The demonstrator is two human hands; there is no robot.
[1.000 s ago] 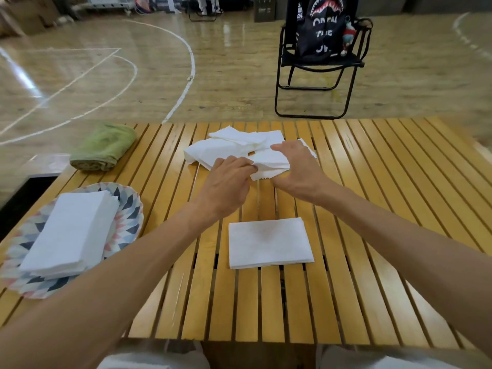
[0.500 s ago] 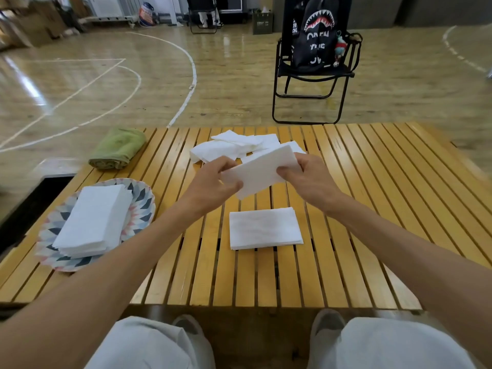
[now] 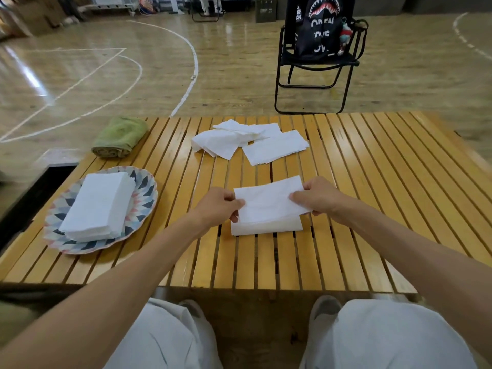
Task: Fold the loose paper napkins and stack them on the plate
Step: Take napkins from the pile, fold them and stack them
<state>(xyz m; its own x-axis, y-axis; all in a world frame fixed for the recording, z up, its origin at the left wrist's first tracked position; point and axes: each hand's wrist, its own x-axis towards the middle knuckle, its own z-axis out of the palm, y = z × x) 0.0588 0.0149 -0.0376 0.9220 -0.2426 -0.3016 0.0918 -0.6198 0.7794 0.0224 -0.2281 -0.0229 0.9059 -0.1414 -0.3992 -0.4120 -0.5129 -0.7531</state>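
Slatted wooden table (image 3: 372,209), honey-yellow, filling the middle of the view. At nine o'clock on it, patterned plate (image 3: 143,206) with a scalloped rim and blue, grey and pink triangles, carrying a neat stack of folded napkins (image 3: 98,206): white, rectangular, edges roughly squared, long side running toward one o'clock. At twelve o'clock, near the far edge, loose napkins (image 3: 247,142): a scattered heap of white sheets, overlapping at odd angles, lightly creased, one flatter rectangle lying toward the right. At ten o'clock, touching the far left corner, rolled green towel (image 3: 119,137). Near centre, folded napkin (image 3: 266,226) lying flat on the slats, mostly covered from above, only its near strip showing. Just over it, held napkin (image 3: 269,203): white, thin, faintly embossed, slightly tilted with the right end higher, stretched between both hands. Left hand (image 3: 218,209) pinching the left edge, thumb on top, fingers curled beneath. Right hand (image 3: 316,198) pinching the right edge likewise, fingertips curled round the upper corner and lower edge.
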